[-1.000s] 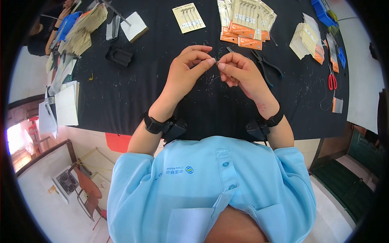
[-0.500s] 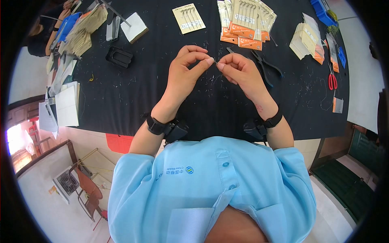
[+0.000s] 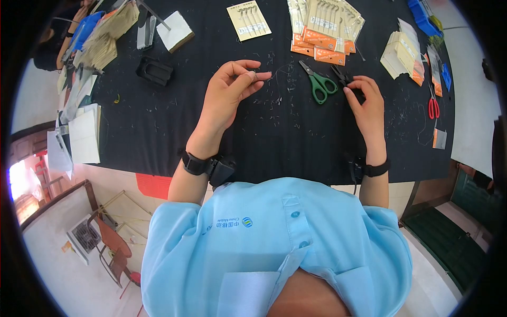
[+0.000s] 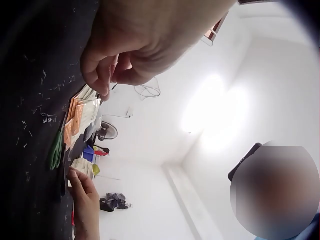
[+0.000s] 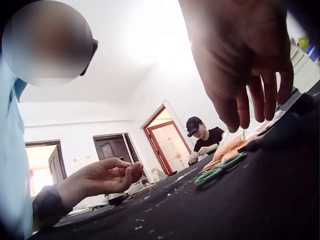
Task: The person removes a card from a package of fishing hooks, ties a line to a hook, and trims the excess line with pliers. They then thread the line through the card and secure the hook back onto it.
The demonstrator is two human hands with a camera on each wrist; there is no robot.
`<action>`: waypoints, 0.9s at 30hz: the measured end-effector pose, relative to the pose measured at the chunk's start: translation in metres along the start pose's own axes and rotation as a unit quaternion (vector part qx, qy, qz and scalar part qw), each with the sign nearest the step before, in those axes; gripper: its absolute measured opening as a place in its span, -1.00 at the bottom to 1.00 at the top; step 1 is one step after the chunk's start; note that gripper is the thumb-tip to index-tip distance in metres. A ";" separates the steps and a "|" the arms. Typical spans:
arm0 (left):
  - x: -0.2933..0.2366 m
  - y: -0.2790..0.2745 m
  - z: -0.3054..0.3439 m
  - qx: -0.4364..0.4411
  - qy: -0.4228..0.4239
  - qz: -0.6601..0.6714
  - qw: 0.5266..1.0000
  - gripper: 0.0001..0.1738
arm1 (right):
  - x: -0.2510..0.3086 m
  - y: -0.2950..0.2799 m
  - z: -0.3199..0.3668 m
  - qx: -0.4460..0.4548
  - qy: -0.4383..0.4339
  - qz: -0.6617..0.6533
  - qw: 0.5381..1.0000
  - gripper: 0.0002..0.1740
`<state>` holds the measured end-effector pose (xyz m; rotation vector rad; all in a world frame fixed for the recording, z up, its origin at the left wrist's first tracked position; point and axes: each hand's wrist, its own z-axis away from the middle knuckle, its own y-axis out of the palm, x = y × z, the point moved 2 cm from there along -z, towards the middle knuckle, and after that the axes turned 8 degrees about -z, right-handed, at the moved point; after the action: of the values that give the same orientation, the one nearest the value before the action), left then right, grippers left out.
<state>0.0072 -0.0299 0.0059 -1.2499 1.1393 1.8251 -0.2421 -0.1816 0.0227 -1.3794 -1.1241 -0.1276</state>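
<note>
Between thumb and fingertips, my left hand point(image 3: 228, 90) pinches a tiny fishing hook point(image 4: 114, 86), mostly hidden by the fingers. A loop of thin line point(image 4: 148, 89) trails from it in the left wrist view. My right hand point(image 3: 367, 105) is over the pliers point(image 3: 339, 73), thumb and forefinger apart around them; the palm hides their handles. In the right wrist view its fingers point(image 5: 255, 102) reach down loosely. Green-handled scissors point(image 3: 320, 85) lie between the two hands, blades pointing away from me.
Fishing hook packets point(image 3: 323, 31) overlap at the back, near a single hook card point(image 3: 249, 21). On the left are a black tray point(image 3: 154, 71), a white block point(image 3: 175, 31) and stacked cards point(image 3: 103, 47). Red scissors point(image 3: 433, 107) lie right. Line scraps dot the black cloth. Another person point(image 5: 204, 137) sits across.
The hands have parted: my left hand drew slightly left with the fishing hook, and my right hand let go and moved right to the pliers. The green scissors are uncovered.
</note>
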 end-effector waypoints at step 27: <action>0.004 -0.003 0.006 0.010 -0.051 -0.014 0.999 -0.77 | 0.024 0.043 -0.012 0.115 -0.054 0.136 0.983 -0.73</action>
<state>0.0067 -0.0234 0.0025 -1.1418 1.0761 1.8312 -0.1953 -0.1672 0.0110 -1.3285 -0.9939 0.2692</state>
